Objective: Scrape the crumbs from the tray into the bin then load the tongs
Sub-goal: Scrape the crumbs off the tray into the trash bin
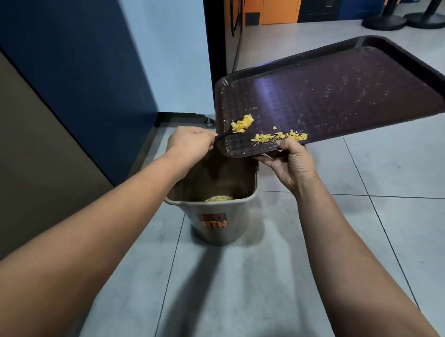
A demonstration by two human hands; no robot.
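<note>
tray [342,91]: dark brown rectangular plastic with a raised rim and a woven-textured bed, tilted, its lower corner over the bin
right hand [292,166]: thumb on the tray's near rim, fingers curled beneath, gripping it
left hand [190,144]: fingers closed round a thin dark tool [224,136] whose tip lies on the tray bed; what kind of tool cannot be told
crumbs [242,123]: yellow flaky clump at the tool's tip; a second strip [279,136] just above the right thumb; fine specks across the bed
bin [219,208]: grey-brown plastic, rounded-rectangular, orange label, standing on the grey tiled floor [250,284] below both hands
</note>
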